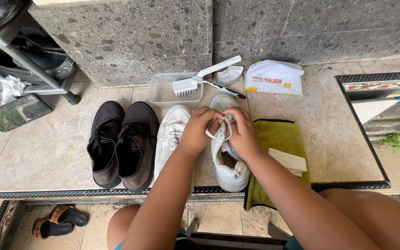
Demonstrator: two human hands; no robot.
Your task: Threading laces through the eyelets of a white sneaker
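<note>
Both hands meet at the picture's centre: our left hand (199, 128) and right hand (242, 131) each have fingers curled and pinching the white shoelace (221, 133), a loop of it hanging between them. Lace belongs to the white sneaker (228, 163) directly under the hands, toe pointing to 12 o'clock, heel toward us. Second white sneaker (172, 133) lies just beside it at 9 o'clock, partly hidden by our left forearm. Further at 9 o'clock, a pair of dark brown shoes (122, 142) side by side. At 3 o'clock of the held sneaker, a green cloth (278, 139) with a folded pale tissue (289, 161) on it, sneaker's edge touching the cloth. At 12 o'clock, a clear plastic tub (164, 92) with a white scrub brush (200, 78) resting on its rim, a toothbrush (220, 87) beside it. At 1 o'clock, a white tissue pack (274, 77) against the stone wall. Black sandals (59, 221) on the lower floor at 8 o'clock.
</note>
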